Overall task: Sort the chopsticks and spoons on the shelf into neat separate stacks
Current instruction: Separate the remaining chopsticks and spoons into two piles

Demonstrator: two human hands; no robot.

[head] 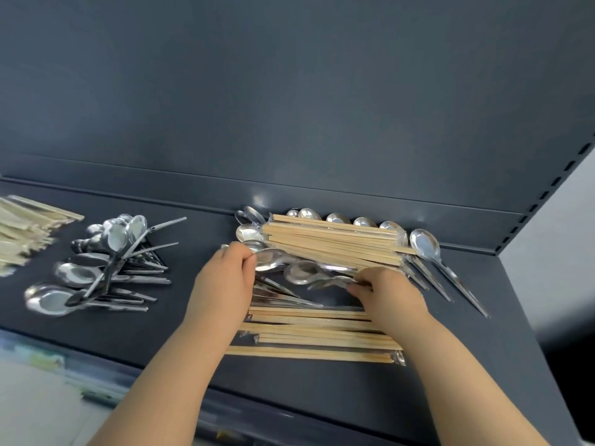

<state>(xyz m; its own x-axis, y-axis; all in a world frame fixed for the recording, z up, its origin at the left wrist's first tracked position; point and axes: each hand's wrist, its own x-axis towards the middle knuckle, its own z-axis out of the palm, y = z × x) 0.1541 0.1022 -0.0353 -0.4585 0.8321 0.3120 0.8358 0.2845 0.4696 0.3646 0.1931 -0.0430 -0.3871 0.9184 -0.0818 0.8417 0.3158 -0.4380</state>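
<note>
Just behind the left grip (225, 272) and right grip (391, 292), each clamped on jumbled spoons (299, 272), chopsticks (331, 243) lie stacked (more just nearer the person) on the shelf (450, 365).

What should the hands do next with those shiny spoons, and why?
Probably lift the spoons that the left hand and right hand grip out from between the chopstick bundles and carry them to the spoon pile on the left, since they lie mixed with chopsticks here.

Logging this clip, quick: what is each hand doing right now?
Left hand: pinches a spoon by its bowl.
Right hand: grips a second spoon.
</note>
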